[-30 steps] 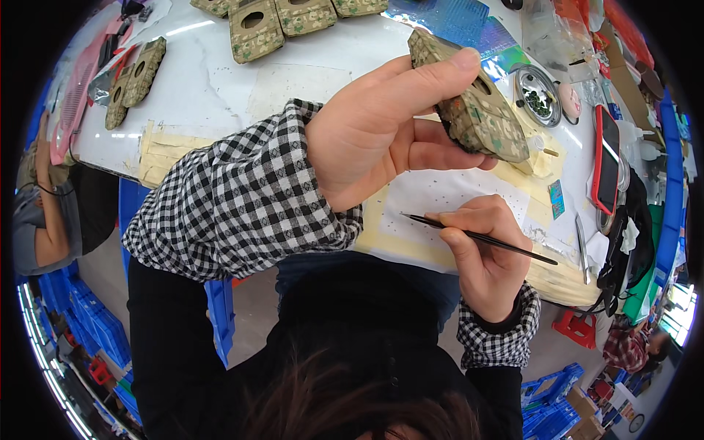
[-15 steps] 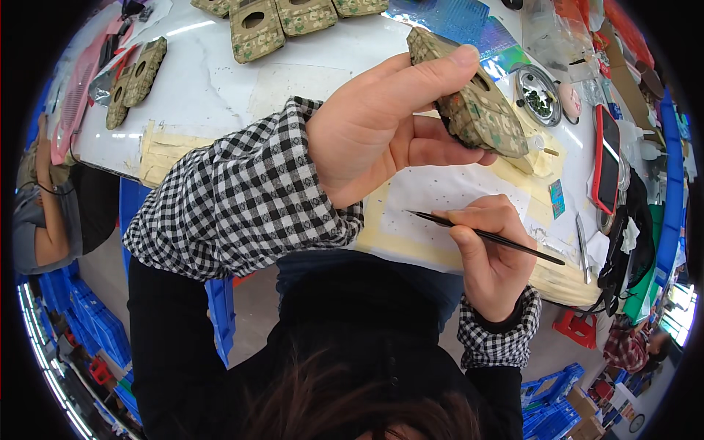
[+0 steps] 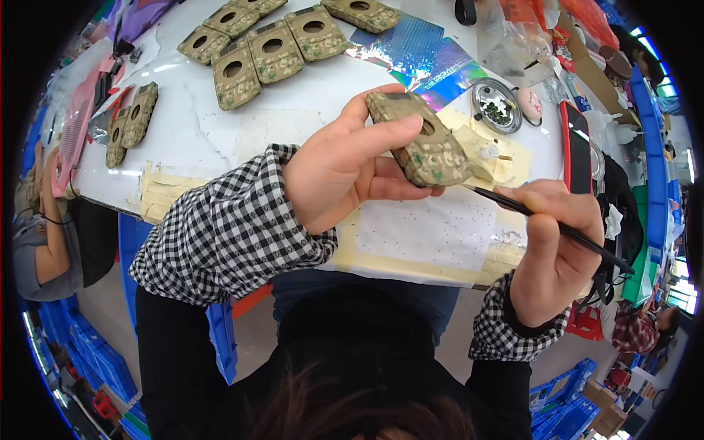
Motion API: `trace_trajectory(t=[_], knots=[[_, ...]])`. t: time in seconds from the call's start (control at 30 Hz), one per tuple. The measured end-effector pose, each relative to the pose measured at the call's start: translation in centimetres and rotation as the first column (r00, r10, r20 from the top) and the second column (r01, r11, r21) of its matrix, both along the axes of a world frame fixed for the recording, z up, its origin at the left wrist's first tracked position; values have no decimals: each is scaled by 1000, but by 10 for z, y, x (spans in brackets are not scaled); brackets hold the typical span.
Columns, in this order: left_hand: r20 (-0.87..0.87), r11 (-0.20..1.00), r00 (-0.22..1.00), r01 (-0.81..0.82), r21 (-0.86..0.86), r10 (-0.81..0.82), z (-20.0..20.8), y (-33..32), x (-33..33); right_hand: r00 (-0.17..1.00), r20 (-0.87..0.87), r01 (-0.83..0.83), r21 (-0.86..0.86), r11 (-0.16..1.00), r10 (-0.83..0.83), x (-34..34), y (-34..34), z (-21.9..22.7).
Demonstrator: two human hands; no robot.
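Note:
My left hand grips a camouflage-painted model tank hull, thumb across its top beside the round hole and fingers underneath. Its upper face is turned up toward me. In my right hand, a thin black paintbrush is pinched between thumb and fingers. The brush tip is at the hull's near right corner; whether it touches I cannot tell. Below both hands lies a white paper sheet dotted with small dark specks. Beyond my left hand, several similar hulls rest on the white table.
Two more hulls lie at the left. Shiny iridescent sheets, a round metal dish with dark green bits and a red-edged phone are on the far and right side. Another person's arm shows at the left edge.
The brush has moved from above the paper up and right to the hull's corner. My left hand has come lower and left, turning the hull's top more toward me. The view has shifted.

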State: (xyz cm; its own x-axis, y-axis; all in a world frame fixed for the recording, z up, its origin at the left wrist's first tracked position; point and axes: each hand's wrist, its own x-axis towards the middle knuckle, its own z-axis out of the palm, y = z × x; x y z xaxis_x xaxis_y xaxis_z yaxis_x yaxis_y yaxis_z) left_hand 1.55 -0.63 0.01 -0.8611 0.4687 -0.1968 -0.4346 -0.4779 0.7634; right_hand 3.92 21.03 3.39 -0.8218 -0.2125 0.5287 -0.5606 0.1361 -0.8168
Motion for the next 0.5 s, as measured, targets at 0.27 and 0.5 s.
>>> trace_trajectory(t=[0.27,0.5], knots=[[66,999,998,-11,34,9,5,0,5,999,32,-21,61,998,19,-13,-16,-8],[47,1000,999,-12,29,11,1,-1,4,1000,30,-2,82,997,-1,-12,-17,-11]])
